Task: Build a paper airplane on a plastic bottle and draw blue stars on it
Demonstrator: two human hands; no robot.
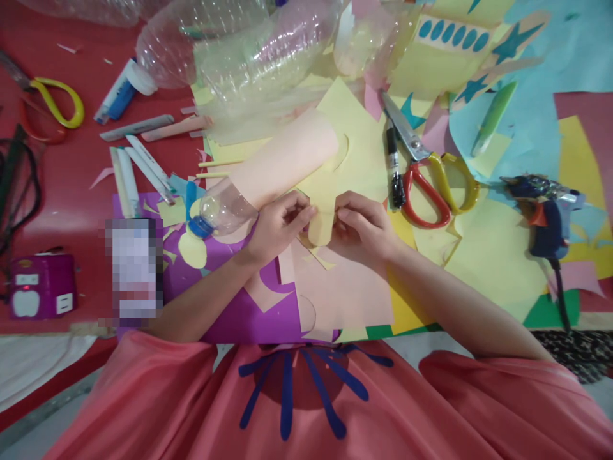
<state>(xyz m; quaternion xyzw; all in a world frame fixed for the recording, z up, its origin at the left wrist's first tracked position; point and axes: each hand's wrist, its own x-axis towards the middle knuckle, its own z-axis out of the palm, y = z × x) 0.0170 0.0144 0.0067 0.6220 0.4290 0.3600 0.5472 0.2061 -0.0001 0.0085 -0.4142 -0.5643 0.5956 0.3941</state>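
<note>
- Left hand (280, 227): thumb and finger pinch the left edge of a yellow paper strip (322, 220).
- Right hand (364, 225): fingers curled at the strip's right edge (grip hidden; cannot tell).
- Strip between both hands, near the paper-wrapped bottle (290, 153).
- Scissors (417, 148) and black marker (393, 163) lie beyond the right hand.

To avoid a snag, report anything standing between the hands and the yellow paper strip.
Nothing visible: the left hand pinches the yellow paper strip at its left edge, and the right hand is at its right edge. The pink paper roll lies beyond the left hand, not between.
</note>
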